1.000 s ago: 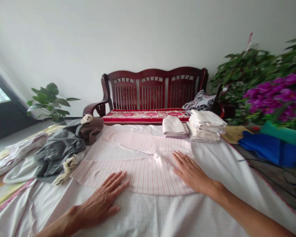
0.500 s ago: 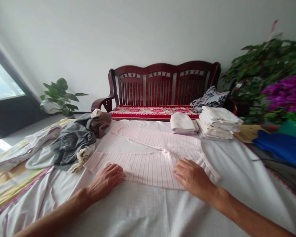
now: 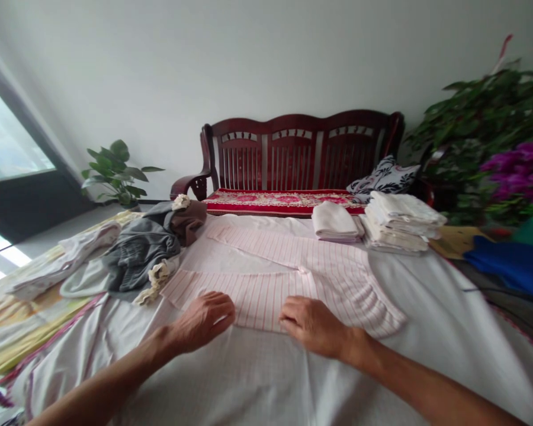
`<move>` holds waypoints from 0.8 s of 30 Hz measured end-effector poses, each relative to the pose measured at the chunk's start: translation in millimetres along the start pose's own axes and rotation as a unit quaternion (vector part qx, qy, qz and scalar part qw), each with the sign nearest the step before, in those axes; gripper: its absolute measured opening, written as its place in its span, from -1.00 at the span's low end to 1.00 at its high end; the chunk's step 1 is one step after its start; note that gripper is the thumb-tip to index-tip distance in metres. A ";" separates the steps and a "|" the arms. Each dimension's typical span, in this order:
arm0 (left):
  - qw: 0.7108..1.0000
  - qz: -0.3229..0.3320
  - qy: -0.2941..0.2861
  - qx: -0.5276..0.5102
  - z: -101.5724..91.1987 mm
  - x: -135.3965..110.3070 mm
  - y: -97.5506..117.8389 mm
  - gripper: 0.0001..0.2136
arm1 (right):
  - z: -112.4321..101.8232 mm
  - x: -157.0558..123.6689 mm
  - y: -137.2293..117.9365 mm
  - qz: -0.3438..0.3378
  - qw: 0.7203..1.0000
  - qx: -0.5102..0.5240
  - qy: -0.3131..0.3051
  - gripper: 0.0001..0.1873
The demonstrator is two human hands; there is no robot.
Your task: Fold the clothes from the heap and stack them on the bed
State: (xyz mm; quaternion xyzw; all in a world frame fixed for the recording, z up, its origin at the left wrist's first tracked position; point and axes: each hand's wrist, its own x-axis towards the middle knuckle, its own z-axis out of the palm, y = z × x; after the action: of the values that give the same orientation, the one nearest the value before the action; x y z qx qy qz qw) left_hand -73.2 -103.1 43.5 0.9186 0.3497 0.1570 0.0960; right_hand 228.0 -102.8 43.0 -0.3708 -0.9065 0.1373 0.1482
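A pink-and-white striped garment (image 3: 293,269) lies spread on a white sheet (image 3: 266,378) over the table. My left hand (image 3: 204,319) rests on the garment's near left edge with its fingers curled down onto the cloth. My right hand (image 3: 313,324) sits on the near edge a little right of centre, fingers bent and pinching the fabric's hem. Both forearms reach in from the bottom of the view.
A heap of grey and brown clothes (image 3: 142,251) lies at the left. Folded white cloths (image 3: 335,220) and a taller folded stack (image 3: 402,222) stand at the back right. A wooden bench (image 3: 293,160) is behind; plants (image 3: 493,136) and blue cloth (image 3: 510,266) to the right.
Both hands went from lying flat and spread on the garment to curled at its near edge. My right hand slid left toward the middle; the garment's right side now lies bunched.
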 end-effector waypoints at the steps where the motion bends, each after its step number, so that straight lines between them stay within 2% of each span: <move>1: 0.999 -0.028 0.012 -0.011 3.0 6.4 2.1 -0.75 | 1.6 4.7 0.4 0.014 0.999 0.013 0.027 -0.76; 4: 0.996 -0.072 0.034 -0.026 19.4 29.5 6.4 -0.70 | 12.2 19.9 2.8 0.008 0.997 0.003 0.075 -0.60; 8: 0.998 -0.043 -0.036 0.036 40.4 46.7 -1.0 -0.44 | 27.3 25.8 11.5 0.009 0.998 -0.058 0.018 -0.37; 11: 0.991 -0.066 -0.073 0.091 41.2 34.0 -23.7 -0.38 | 26.2 15.1 20.2 0.013 0.998 -0.062 -0.008 -0.35; 15: 0.975 -0.153 -0.061 0.149 27.9 -0.5 -67.4 -0.42 | 9.8 -4.6 35.0 -0.008 1.000 -0.010 -0.027 -0.41; 17: 0.958 -0.223 -0.050 0.174 21.3 -12.6 -84.1 -0.42 | 0.6 -10.6 45.9 0.003 1.000 0.026 0.011 -0.49; 20: 0.932 -0.296 -0.038 0.205 16.1 -17.8 -94.4 -0.41 | -10.8 -12.9 71.2 0.056 0.989 0.024 0.136 -0.52; 22: 0.927 -0.308 -0.037 0.212 16.2 -16.4 -94.7 -0.41 | -14.9 -13.7 95.9 0.079 0.977 -0.035 0.195 -0.50; 24: 0.928 -0.304 -0.038 0.211 17.9 -15.5 -94.8 -0.41 | -14.5 -18.7 125.7 0.099 0.966 -0.122 0.206 -0.47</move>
State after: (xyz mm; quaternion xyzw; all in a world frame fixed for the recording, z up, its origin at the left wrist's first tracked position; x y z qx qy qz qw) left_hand -135.8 -44.8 -3.7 0.7727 0.6333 0.0076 -0.0436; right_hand 325.5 -27.8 8.1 -0.4943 -0.8249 -0.0397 0.2713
